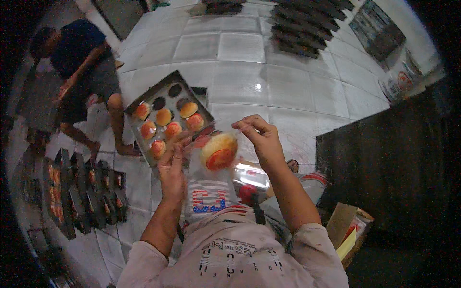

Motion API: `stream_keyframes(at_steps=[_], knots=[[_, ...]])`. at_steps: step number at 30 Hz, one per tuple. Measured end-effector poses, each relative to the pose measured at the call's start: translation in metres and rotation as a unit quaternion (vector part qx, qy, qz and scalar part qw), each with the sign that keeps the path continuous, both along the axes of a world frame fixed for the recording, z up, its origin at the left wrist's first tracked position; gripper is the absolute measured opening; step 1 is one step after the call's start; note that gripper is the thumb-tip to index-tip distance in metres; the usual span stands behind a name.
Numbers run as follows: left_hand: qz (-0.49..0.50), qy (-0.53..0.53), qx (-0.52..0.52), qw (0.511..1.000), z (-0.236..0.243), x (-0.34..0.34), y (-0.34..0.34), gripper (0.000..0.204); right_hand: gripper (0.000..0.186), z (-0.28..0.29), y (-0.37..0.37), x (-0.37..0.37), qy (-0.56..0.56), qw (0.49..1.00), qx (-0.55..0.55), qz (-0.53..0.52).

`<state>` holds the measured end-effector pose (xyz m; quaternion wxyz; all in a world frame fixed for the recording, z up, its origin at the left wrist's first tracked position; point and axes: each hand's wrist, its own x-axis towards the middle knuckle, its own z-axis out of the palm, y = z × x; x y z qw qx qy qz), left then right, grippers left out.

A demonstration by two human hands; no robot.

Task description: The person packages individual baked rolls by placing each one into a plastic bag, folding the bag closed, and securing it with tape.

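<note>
A round bun (222,150), golden with a red patch, hangs in front of me inside a clear plastic bag (196,162). My right hand (260,137) pinches the bag's upper right corner between thumb and fingers. On the bag's other side is my left hand (174,169), its slightly blurred fingers closed at the bag's edge. Just beyond that hand, a dark baking tray (196,89) holds several red-and-gold buns (163,116) and a few dark round spots. Below my right wrist lies a shiny clear plastic packet (250,175) with a red print.
On the left, a person (79,62) bends over, near a row of dark trays (79,197) with buns. More dark trays (302,26) are stacked on the tiled floor (230,86) at the back. A cardboard box (342,224) and a dark cabinet (379,163) stand at right.
</note>
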<state>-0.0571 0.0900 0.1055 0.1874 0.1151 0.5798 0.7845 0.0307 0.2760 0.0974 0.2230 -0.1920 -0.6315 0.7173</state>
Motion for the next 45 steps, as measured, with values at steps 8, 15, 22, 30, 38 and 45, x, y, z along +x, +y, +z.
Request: stream_keyframes(at_steps=[8,15,22,30,38,45], knots=[[-0.059,0.013,-0.367,0.928,-0.073,0.039,-0.087,0.011,0.027,-0.105,-0.043,0.045,-0.317,0.931,0.032,0.177],[-0.078,-0.016,-0.299,0.951,-0.073,0.044,-0.07,0.015,0.045,-0.096,-0.063,0.061,-0.297,0.916,-0.251,0.101],[-0.026,-0.028,-0.237,0.971,-0.076,-0.017,-0.042,0.038,0.056,0.05,-0.031,-0.043,0.121,0.907,0.403,-0.006],[-0.336,0.363,-0.423,0.759,-0.229,0.061,0.06,0.023,0.047,0.044,-0.015,-0.15,0.041,0.819,0.573,-0.002],[-0.383,0.499,-0.493,0.601,-0.206,0.084,0.065,0.019,0.035,0.053,0.08,0.024,-0.003,0.97,-0.051,0.238],[-0.393,0.281,-0.374,0.791,-0.172,0.067,0.064,0.013,0.056,-0.096,0.106,0.132,-0.339,0.93,0.103,0.099]])
